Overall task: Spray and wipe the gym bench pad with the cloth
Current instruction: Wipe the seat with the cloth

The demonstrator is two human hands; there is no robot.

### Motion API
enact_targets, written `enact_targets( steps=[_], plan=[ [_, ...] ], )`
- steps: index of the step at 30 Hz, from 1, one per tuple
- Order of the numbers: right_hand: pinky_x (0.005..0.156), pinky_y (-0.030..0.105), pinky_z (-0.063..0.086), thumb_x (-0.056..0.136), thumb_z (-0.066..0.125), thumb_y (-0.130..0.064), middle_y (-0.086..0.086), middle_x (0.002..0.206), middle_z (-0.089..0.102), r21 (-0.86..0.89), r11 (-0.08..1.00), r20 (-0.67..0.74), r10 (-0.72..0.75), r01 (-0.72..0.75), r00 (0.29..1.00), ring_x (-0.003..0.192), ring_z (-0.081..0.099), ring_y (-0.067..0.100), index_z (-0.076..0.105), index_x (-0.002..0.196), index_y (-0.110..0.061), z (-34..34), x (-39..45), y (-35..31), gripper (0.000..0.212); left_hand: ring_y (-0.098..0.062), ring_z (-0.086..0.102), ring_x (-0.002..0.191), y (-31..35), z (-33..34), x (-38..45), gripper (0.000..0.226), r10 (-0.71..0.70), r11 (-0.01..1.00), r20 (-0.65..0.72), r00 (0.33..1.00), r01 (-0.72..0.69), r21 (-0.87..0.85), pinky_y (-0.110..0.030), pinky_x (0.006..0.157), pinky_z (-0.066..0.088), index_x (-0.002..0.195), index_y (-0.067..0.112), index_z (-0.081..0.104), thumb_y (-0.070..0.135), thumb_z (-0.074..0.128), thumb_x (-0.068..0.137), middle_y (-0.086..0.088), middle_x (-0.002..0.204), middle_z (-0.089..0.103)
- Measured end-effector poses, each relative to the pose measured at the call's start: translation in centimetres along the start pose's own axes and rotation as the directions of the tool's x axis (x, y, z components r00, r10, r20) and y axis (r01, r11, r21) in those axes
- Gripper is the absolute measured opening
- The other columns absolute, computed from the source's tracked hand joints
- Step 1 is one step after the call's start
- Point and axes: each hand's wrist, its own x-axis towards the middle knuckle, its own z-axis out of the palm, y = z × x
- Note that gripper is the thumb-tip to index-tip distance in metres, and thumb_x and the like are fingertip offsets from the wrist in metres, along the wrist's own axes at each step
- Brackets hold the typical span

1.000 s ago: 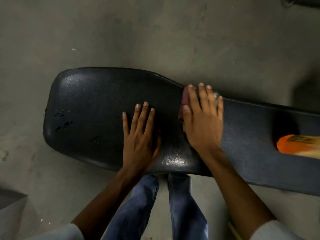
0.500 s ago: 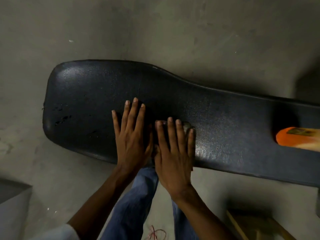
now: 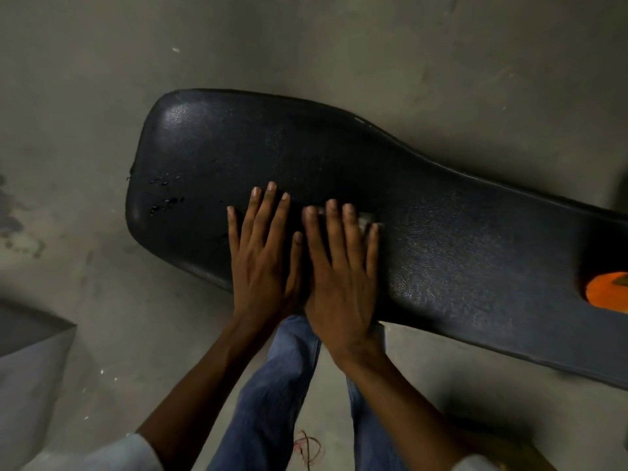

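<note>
Two hands lie flat, fingers spread, side by side on the black bench pad (image 3: pixel 441 239), our surface; our left hand (image 3: pixel 261 263) presses bare vinyl, gripping nothing; our right hand (image 3: pixel 339 277) covers the cloth (image 3: pixel 365 222), a pale edge showing past the fingertips; an orange object (image 3: pixel 608 290) rests at the pad's right end.

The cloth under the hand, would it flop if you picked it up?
Probably floppy: the cloth lies squashed flat beneath the right hand. It likely slides easily, since the bench pad looks smooth and shiny.
</note>
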Motion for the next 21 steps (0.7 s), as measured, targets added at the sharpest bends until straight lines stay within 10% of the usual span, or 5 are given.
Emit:
enact_targets(
  steps=[4, 7, 10, 14, 21],
  plan=[
    [0.136, 0.056, 0.015, 0.109, 0.052, -0.044, 0.007, 0.181, 0.008, 0.189, 0.972, -0.060, -0.131, 0.140, 0.990, 0.169, 0.008, 0.027, 0.006, 0.173, -0.024, -0.5, -0.6, -0.3, 0.082, -0.029, 0.028, 0.161, -1.5, -1.5, -0.6, 0.051, -0.093, 0.994, -0.038, 0.995, 0.090, -0.069, -0.063, 0.130, 0.018, 0.155, 0.002, 0.047, 0.027, 0.041, 0.111, -0.016, 0.168, 0.039],
    [0.137, 0.049, 0.012, 0.118, 0.023, -0.033, 0.003, 0.179, 0.021, 0.438, 0.895, -0.160, -0.011, 0.081, 0.987, 0.168, 0.015, 0.024, 0.023, 0.169, -0.022, -1.6, -0.5, 2.7, 0.052, -0.031, 0.028, 0.161, -0.1, -1.8, -1.1, 0.051, -0.108, 0.990, -0.087, 0.990, 0.099, -0.100, -0.059, 0.132, 0.016, 0.155, 0.000, 0.046, 0.024, 0.042, 0.111, -0.017, 0.167, 0.039],
    [0.135, 0.058, 0.019, 0.115, 0.035, -0.022, 0.007, 0.174, 0.034, 0.446, 0.895, -0.204, 0.107, -0.004, 0.973, 0.166, 0.025, 0.028, 0.041, 0.164, -0.016, -1.9, 1.6, 5.3, 0.049, -0.032, 0.025, 0.162, 3.7, -0.1, -2.8, 0.052, 0.035, 0.986, -0.014, 0.999, -0.037, -0.161, -0.059, 0.132, 0.017, 0.155, -0.001, 0.045, 0.027, 0.036, 0.113, -0.019, 0.168, 0.035],
    [0.133, 0.061, 0.024, 0.113, 0.041, -0.017, 0.013, 0.171, 0.041, 0.446, 0.895, -0.196, 0.068, 0.027, 0.978, 0.163, 0.031, 0.030, 0.049, 0.160, -0.010, -1.5, 4.4, 5.4, 0.048, -0.025, 0.021, 0.164, 3.8, 2.5, -5.6, 0.057, 0.149, 0.981, 0.150, 0.977, -0.165, 0.099, -0.056, 0.130, 0.025, 0.165, 0.009, 0.032, 0.036, 0.028, 0.114, -0.012, 0.174, 0.026],
    [0.136, 0.054, 0.018, 0.113, 0.045, -0.020, 0.014, 0.171, 0.040, 0.464, 0.874, -0.192, -0.061, 0.145, 0.980, 0.164, 0.030, 0.030, 0.050, 0.160, -0.011, -2.0, 6.0, -1.8, 0.048, -0.035, 0.020, 0.163, -3.0, -2.4, -7.5, 0.062, -0.169, 0.963, -0.008, 0.986, 0.167, 0.210, -0.061, 0.131, 0.019, 0.165, 0.002, 0.028, 0.029, 0.038, 0.109, -0.018, 0.173, 0.026]
  ],
)
